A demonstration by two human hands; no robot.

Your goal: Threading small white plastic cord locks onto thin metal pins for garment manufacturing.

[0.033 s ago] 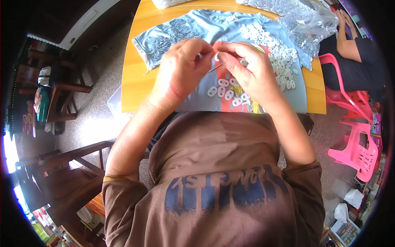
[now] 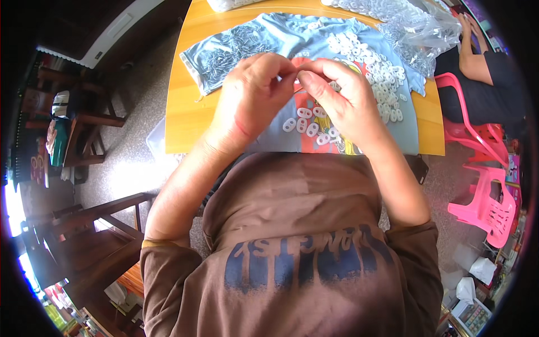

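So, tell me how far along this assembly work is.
Done, it seems: a small cluster of white oval pieces lies on the blue T-shirt just under the hands. In hand: the left hand and right hand pinch a tiny part together; it is too small to identify. Left: a big scatter of white pieces, a heap of thin metal pins and a clear bag.

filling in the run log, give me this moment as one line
left hand: pinching small part | right hand: pinching same part, fingertips meeting | white rings: loose on blue shirt | table: wooden
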